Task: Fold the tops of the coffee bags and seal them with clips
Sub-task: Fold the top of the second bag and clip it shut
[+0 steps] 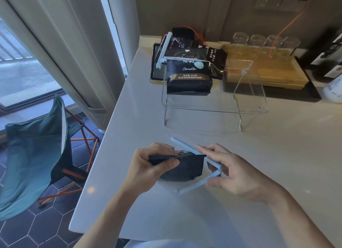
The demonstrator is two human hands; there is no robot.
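Observation:
A black coffee bag [187, 169] stands on the white counter [203, 220] in front of me. My left hand [153, 164] pinches its folded top at the left end. My right hand [236, 175] holds a long pale blue clip [201, 158] by its hinge; the clip is spread wide, one arm behind the fold, the other slanting down toward me. Farther back, a clipped black coffee bag [188, 79] with a white clip [187, 59] sits on a clear acrylic stand [212, 107]. Behind it lie more dark bags [187, 49], one carrying a white clip [163, 49].
Upturned glasses [266, 42] stand on a golden tray [268, 71] at the back right. A white container [333, 88] sits at the far right. The counter's left edge drops to a tiled floor with a teal folding chair [37, 151].

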